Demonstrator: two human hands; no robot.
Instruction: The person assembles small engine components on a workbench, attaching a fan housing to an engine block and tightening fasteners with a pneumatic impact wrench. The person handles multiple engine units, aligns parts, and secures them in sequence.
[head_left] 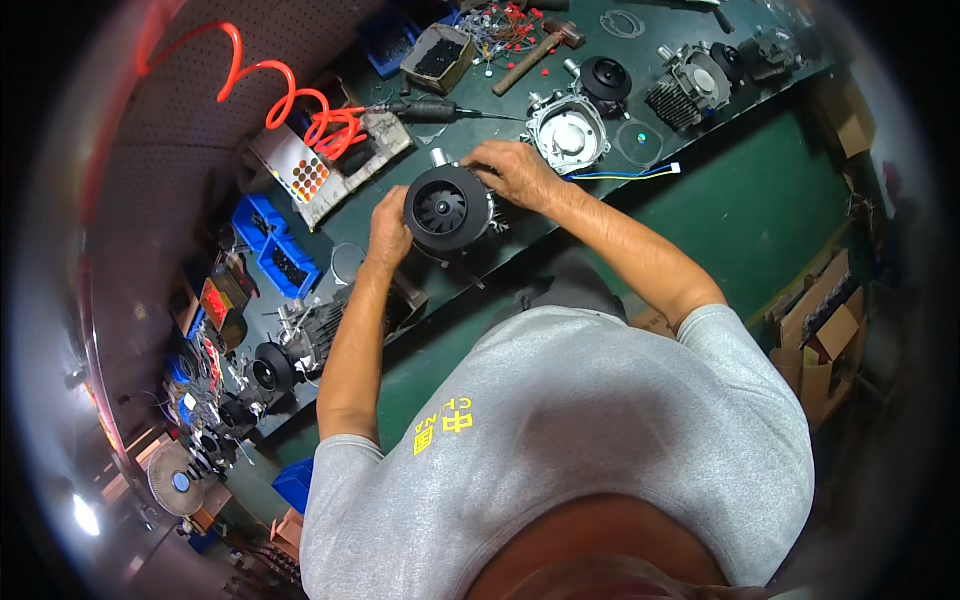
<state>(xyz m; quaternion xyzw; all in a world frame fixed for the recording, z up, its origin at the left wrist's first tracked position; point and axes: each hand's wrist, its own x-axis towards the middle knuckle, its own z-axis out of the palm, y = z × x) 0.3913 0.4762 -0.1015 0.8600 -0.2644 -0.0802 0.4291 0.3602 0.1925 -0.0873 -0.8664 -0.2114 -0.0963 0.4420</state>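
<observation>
Between my two hands, over the bench's front edge, is a blower unit point(442, 208) with a round black housing and a finned fan wheel facing up. My left hand point(390, 228) is closed around its left side, the fingertips hidden behind the housing. At its upper right side, near a short metal pipe stub, my right hand point(512, 172) has its fingers bent against the unit; the palm hides part of what they touch. Just right of that hand lies an open silver metal casing point(568, 135), with another black fan part point(606, 78) behind it.
A power screwdriver point(425, 110) with a coiled red air hose point(290, 95) lies behind my hands. Farther back are a hammer point(540, 55) and loose wires. Blue bins point(288, 268) stand left. More blower units point(690, 88) sit right; a cable point(625, 174) reaches the bench edge.
</observation>
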